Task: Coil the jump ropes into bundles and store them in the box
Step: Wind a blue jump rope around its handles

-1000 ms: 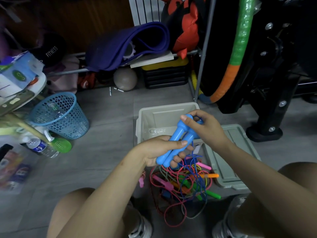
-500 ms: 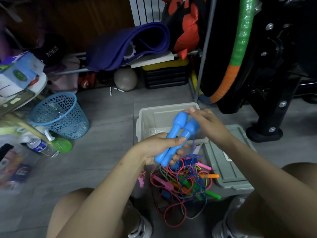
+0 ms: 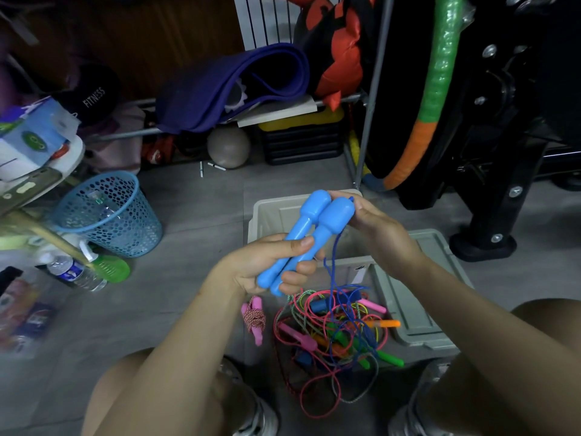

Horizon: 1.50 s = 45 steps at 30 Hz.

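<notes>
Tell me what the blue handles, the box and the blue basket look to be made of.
Blue handles: smooth moulded plastic, going by the soft sheen and rounded ends. Box: pale grey plastic, matte, with moulded rim and walls. Blue basket: probably plastic too, its wall a perforated lattice.

Floor [image 3: 195, 247]: grey tiles, dimly lit. Far side: dark wood wall [image 3: 141, 42], white radiator [image 3: 267, 20]. Metal rack [image 3: 371, 99] holds purple mat [image 3: 226, 86]; grey ball [image 3: 228, 147] under it. Blue mesh bin [image 3: 108, 215] on floor at left. Black machine [image 3: 509, 121] at right, green-orange hoop [image 3: 437, 73] against it.
</notes>
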### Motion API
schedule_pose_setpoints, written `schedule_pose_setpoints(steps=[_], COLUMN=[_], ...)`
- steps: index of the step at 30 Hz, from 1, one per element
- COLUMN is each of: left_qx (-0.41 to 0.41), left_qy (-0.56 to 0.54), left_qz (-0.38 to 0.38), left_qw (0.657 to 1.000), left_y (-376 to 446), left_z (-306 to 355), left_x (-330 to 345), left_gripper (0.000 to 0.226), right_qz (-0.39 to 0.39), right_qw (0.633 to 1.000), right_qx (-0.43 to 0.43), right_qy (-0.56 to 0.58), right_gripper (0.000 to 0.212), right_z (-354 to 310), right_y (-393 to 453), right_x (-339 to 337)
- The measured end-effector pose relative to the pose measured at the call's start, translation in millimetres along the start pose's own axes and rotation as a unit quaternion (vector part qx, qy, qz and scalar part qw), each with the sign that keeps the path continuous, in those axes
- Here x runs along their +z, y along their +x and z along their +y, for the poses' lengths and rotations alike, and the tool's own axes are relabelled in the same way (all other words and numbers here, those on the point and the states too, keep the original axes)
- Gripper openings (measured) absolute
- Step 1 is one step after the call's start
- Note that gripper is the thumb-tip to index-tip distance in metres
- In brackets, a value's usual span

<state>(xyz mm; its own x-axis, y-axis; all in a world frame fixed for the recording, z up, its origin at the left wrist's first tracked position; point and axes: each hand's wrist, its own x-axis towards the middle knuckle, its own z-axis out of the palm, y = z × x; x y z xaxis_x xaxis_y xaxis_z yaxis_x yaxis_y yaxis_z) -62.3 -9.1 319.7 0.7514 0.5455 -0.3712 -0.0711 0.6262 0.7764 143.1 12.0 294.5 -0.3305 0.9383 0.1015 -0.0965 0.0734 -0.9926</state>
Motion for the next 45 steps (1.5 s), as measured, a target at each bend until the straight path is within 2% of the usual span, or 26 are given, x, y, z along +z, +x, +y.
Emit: schedule_pose_setpoints(steps=[5, 9, 12, 17, 22, 27, 29, 30, 33, 34, 36, 39, 42, 45], left_qx=[-0.015, -0.019, -0.009, 0.011, 0.049, 0.086, 0.085, 0.08, 0.051, 0.041, 0.026, -0.017, -0.076, -0.13], left_qy=[0.026, 0.039, 0.051, 0.076, 0.076, -0.005, 0.004, 0.026, 0.098, 0.13, 0.209, 0.325, 0.338, 0.317], left_qz=[-0.02, -0.007, 0.001, 0.05, 0.151, 0.246, 0.283, 0.296, 0.334, 0.346, 0.357, 0.313, 0.225, 0.156], left_qw=[0.999, 0.999, 0.999, 0.996, 0.984, 0.965, 0.955, 0.951, 0.936, 0.928, 0.91, 0.892, 0.911, 0.926], left_y=[-3.9, -6.0, -6.1, -2.8, 2.2, 12.4, 14.0, 14.6, 19.0, 19.7, 19.5, 13.9, 4.9, 0.9], left_z=[0.2, -0.9, -0.9, -3.2, -2.9, -1.0, 0.6, -0.3, -5.1, -6.2, -7.3, -5.1, 0.4, 2.7], left_x=[-3.2, -4.5, -5.7, -5.6, 2.2, -0.3, -4.0, -4.4, -2.3, -1.8, -2.3, -3.8, -4.0, -1.4], left_gripper=[0.055, 0.057, 0.055, 0.056, 0.025, 0.023, 0.022, 0.021, 0.019, 0.018, 0.014, 0.012, 0.012, 0.014], right_qz=[-0.012, -0.003, 0.023, 0.068, 0.072, 0.075, 0.067, 0.056, 0.005, -0.005, -0.008, -0.025, -0.058, -0.066], right_qw=[1.0, 0.991, 0.985, 0.974, 0.964, 0.979, 0.985, 0.982, 0.919, 0.899, 0.887, 0.857, 0.82, 0.841], right_qx=[0.026, 0.073, 0.119, 0.135, 0.179, 0.174, 0.154, 0.134, 0.052, 0.034, 0.018, -0.025, -0.08, -0.108], right_qy=[0.002, 0.115, 0.125, 0.171, 0.185, 0.069, -0.032, -0.122, -0.392, -0.436, -0.462, -0.513, -0.563, -0.526], right_gripper=[0.031, 0.008, 0.022, 0.022, 0.022, 0.026, 0.025, 0.023, 0.015, 0.017, 0.02, 0.018, 0.019, 0.024], right_z=[-2.4, -8.6, -8.9, -7.0, -10.3, -4.8, -4.8, -6.2, -7.1, -7.0, -12.0, -16.8, -21.6, -28.9], right_y=[1.6, 2.4, 0.3, 1.9, 3.2, -3.1, -6.6, -8.8, -14.1, -15.4, -16.0, -12.0, -9.4, -8.9], right_x=[1.0, 4.5, 7.7, 5.4, 5.8, 17.0, 22.0, 24.3, 24.3, 23.4, 23.0, 21.6, 23.0, 25.1])
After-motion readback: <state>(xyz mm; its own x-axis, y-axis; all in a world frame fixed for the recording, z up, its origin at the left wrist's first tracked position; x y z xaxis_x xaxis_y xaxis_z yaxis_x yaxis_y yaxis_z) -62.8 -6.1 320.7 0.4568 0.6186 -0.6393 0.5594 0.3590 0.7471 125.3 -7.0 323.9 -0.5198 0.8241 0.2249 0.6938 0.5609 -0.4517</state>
